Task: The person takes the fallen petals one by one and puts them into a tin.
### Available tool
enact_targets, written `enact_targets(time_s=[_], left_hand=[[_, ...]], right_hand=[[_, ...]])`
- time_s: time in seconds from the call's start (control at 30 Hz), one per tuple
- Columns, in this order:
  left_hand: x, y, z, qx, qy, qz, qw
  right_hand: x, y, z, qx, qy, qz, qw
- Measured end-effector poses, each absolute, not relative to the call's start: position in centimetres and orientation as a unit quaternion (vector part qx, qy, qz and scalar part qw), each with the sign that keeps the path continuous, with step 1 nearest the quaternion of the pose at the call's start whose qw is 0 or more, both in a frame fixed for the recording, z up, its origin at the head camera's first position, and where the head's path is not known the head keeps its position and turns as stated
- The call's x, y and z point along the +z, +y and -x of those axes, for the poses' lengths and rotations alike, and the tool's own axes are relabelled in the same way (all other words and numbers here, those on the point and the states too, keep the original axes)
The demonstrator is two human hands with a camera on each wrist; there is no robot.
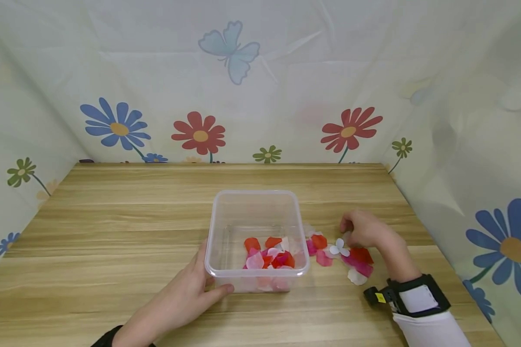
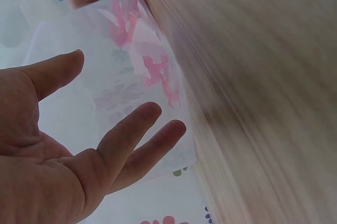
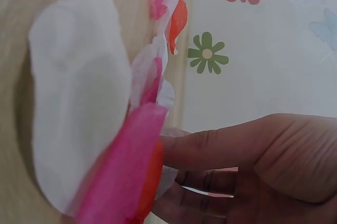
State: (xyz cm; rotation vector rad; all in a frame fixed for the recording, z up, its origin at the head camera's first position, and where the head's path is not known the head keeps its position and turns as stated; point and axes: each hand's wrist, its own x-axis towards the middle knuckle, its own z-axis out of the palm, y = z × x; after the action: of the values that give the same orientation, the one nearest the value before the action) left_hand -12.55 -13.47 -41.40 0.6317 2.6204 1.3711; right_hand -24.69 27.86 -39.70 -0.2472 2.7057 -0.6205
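A clear plastic box (image 1: pixel 256 273) stands mid-table with red, pink and white petals (image 1: pixel 269 258) in its bottom. My left hand (image 1: pixel 186 289) is at the box's near left corner, thumb along the front and fingers beside the left wall. In the left wrist view, the thumb and fingers (image 2: pixel 129 134) of that hand are spread and fairly straight. To the right of the box lies a loose scatter of petals (image 1: pixel 324 258). Over its far right part, my right hand (image 1: pixel 366 230) has curled fingers and pinches a white petal (image 3: pixel 166 181) between thumb and fingertips.
A white petal (image 3: pixel 79 97) and a magenta petal (image 3: pixel 124 166) lie close to the right wrist camera. The wooden table (image 1: pixel 134 231) is bordered by a flower-printed curtain (image 1: pixel 260 96) behind and at both sides.
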Motion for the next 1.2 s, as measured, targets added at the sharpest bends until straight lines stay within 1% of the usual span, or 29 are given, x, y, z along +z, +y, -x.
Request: enact_targets(time_s=[0.33,0.53,0.93,1.2], left_hand=[[-41.4,-13.5,12.6,0.447,0.868,-0.210,0.055],[-41.4,-13.5,12.7,0.450,0.866,-0.211,0.056],[-41.5,-13.5,12.7,0.445,0.869,-0.211,0.051],[-41.6,-13.4,12.6,0.459,0.862,-0.205,0.059]], right_hand=[[-39.5,27.9,24.5,-0.243,0.949,0.083,0.181],[-38.8,27.7,24.3,-0.247,0.951,0.097,0.160],[-36.8,25.8,23.5,-0.267,0.954,0.124,0.060],[-34.6,22.8,21.3,-0.290,0.944,0.148,-0.052]])
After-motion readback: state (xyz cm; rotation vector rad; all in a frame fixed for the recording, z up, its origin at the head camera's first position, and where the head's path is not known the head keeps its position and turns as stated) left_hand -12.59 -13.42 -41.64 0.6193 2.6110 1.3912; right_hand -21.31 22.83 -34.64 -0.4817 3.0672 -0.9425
